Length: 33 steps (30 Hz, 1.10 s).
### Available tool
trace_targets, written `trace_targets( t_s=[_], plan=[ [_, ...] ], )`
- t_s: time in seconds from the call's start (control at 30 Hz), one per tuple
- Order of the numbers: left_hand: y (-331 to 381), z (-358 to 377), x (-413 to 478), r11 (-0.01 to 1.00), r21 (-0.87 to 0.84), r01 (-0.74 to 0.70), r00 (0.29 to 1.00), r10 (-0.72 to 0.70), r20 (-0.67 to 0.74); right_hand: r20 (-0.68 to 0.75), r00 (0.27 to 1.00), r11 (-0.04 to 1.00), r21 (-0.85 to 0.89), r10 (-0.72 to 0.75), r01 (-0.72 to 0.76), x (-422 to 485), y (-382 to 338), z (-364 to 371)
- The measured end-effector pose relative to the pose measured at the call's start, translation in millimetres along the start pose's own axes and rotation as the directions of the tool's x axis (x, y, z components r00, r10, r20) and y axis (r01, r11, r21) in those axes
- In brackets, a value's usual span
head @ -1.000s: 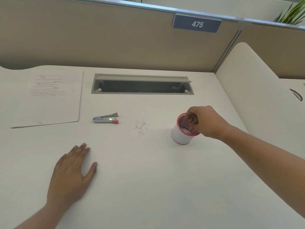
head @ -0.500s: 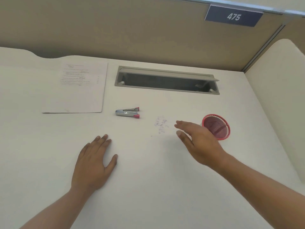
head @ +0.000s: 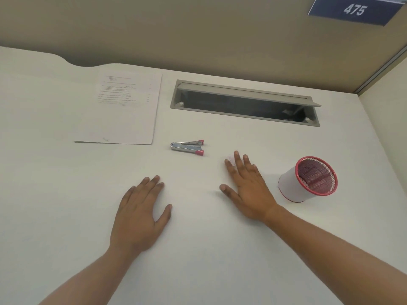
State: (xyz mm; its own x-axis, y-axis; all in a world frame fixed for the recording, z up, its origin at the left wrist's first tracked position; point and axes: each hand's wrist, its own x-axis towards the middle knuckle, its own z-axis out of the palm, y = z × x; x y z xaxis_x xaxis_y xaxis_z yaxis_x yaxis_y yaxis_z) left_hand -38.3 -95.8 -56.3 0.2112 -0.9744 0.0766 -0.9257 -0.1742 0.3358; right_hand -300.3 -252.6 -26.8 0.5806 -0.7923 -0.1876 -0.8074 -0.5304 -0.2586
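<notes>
Right grip (head: 246,186) lies flat on the bench (head: 220,260), fingers straight, holding nothing, just left of the mesh cup (head: 290,186). We note faint specks (head: 230,158) at its fingertips, farther from the cup. Left grip (head: 141,210), flat too and empty, rests well left; the right is nearer the specks.

Bare desk (head: 198,249) is lying open between left hand (head: 141,208) and right hand (head: 248,186), giving a lane toward the small stapler (head: 187,147) just beyond. Mesh cup (head: 306,183) is standing near the right hand's outer side, blocking a sideways pass there. Paper sheet (head: 123,111) is lying flat at far left. Open cable slot (head: 244,104) is gaping behind the stapler, and the partition (head: 198,36) is closing off the back.
</notes>
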Motion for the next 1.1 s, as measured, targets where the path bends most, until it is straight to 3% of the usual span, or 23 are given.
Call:
trace_targets(
  t_s=[0.07, 0.13, 0.23, 0.37, 0.67, 0.77, 1.0, 1.1],
  plan=[
    [0, 0, 0, 1.0, 0.0, 0.002, 1.0, -0.002, 0.001, -0.069, 0.998, 0.987, 0.158, 0.006, 0.005, 12, 6, -5],
    [0, 0, 0, 1.0, 0.005, 0.007, 1.0, -0.007, 0.004, -0.122, 0.987, 0.961, 0.268, 0.103, -0.067, 25, 13, -9],
    [2, -2, 1, 1.0, 0.013, 0.01, 1.0, -0.01, 0.008, -0.081, 0.973, 0.945, 0.269, 0.214, -0.185, 42, 16, -8],
    [3, -3, 1, 1.0, 0.014, 0.015, 1.0, -0.015, 0.015, -0.085, 0.991, 0.967, 0.243, 0.1, -0.076, 35, -4, 2],
    [4, -3, 0, 1.0, 0.01, 0.024, 1.0, -0.024, 0.016, 0.101, 0.977, 0.98, 0.075, -0.189, 0.182, -49, -40, 16],
    [4, -3, 0, 1.0, 0.011, 0.021, 1.0, -0.021, 0.014, 0.087, 0.978, 0.982, -0.001, -0.191, 0.191, -62, -47, 26],
    [3, -2, -1, 1.0, 0.005, 0.023, 1.0, -0.023, 0.0, -0.114, 0.99, 0.994, 0.064, -0.085, 0.092, -53, -47, 35],
    [2, -1, -1, 1.0, 0.011, 0.017, 1.0, -0.016, -0.003, -0.098, 0.994, 0.974, 0.213, -0.051, 0.071, -50, -45, 27]
  ],
)
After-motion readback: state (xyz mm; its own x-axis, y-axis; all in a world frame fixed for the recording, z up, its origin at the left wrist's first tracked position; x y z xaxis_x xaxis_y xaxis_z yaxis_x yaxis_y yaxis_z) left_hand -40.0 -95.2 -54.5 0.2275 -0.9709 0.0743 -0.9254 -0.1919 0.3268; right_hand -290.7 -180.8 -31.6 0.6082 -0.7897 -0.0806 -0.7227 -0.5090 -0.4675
